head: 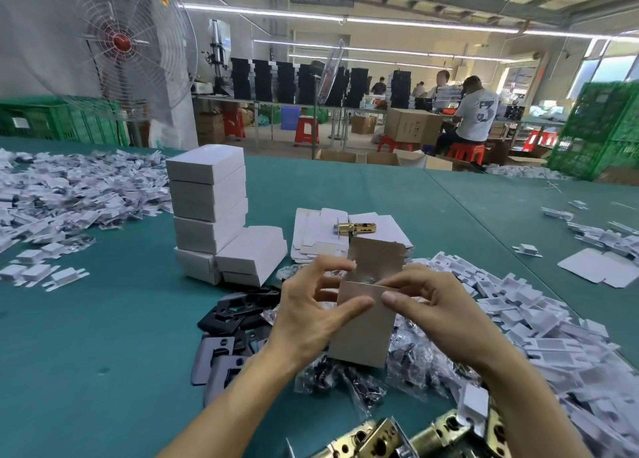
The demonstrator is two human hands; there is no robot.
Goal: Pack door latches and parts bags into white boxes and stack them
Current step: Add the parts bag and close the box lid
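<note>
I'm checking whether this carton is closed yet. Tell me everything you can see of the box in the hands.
The box is plain pale cardboard, tall and narrow, held upright above a pile of bagged parts. Its top flap stands up, so it is open; something clear glints inside. The left hand and right hand grip its upper part, thumbs on the near face.

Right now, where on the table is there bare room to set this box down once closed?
Bare green table lies left of the black plates, in front of the stack of white boxes. Another open stretch runs beyond the flat box blanks. Crowded: parts bags under the held box, and the white inserts heaped on the right.
</note>
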